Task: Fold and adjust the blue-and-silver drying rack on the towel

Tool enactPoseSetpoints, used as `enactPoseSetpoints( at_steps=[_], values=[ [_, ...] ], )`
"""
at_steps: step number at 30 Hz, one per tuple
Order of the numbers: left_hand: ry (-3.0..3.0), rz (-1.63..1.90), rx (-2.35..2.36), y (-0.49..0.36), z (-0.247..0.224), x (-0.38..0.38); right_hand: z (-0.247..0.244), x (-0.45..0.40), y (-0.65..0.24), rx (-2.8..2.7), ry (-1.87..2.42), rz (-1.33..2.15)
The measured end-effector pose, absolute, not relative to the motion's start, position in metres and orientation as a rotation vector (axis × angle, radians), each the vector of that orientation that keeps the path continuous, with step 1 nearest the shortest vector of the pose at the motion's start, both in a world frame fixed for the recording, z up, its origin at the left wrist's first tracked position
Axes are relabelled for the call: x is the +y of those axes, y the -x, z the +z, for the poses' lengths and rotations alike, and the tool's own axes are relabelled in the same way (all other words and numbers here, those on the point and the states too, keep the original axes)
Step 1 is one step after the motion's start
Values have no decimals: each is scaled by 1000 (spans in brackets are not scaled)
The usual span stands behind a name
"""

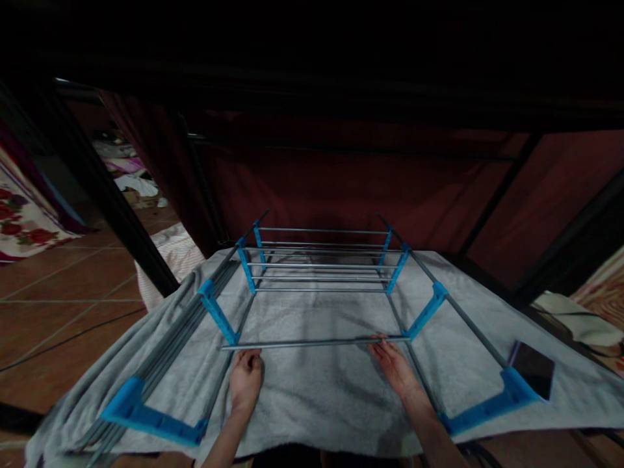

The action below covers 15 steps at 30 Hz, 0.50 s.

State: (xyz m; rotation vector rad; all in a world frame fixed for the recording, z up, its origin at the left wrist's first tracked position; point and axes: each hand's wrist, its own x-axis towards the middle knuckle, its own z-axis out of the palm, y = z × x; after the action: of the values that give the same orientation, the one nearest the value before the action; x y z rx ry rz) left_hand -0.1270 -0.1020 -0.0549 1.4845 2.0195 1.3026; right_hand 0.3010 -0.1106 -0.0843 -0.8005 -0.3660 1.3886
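A rack frame of grey metal tubes and blue plastic brackets lies in front of me. A loose-looking grey metal tube (pixel 312 343) spans its near part, between the left blue bracket (pixel 218 313) and the right blue bracket (pixel 427 313). Its left end sticks out past the left bracket's foot; the right end meets the foot of the right one. My left hand (pixel 246 380) is closed with curled fingers at the tube's left part. My right hand (pixel 390 365), palm turned up, pinches the tube near its right end. Several crossbars (pixel 316 265) are fitted between the far brackets.
Grey fleece blanket (pixel 316 396) lies under the frame. Several spare tubes (pixel 180 331) rest along the left side. A dark phone-like slab (pixel 533 367) lies at right. Dark posts (pixel 112 188) and a red curtain (pixel 341 182) enclose the space; tiled floor (pixel 73 286) shows left.
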Motion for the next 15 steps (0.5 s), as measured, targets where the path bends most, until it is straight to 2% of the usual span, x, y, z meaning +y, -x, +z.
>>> enactPoseSetpoints(
  at_steps=[8, 15],
  values=[
    [-1325, 1343, 2044, 131, -47, -106, -86, -112, -300, -355, 790, 1401],
    [-932, 1429, 1962, 140, -47, -106, -57, -119, -291, -347, 734, 1445]
  ],
)
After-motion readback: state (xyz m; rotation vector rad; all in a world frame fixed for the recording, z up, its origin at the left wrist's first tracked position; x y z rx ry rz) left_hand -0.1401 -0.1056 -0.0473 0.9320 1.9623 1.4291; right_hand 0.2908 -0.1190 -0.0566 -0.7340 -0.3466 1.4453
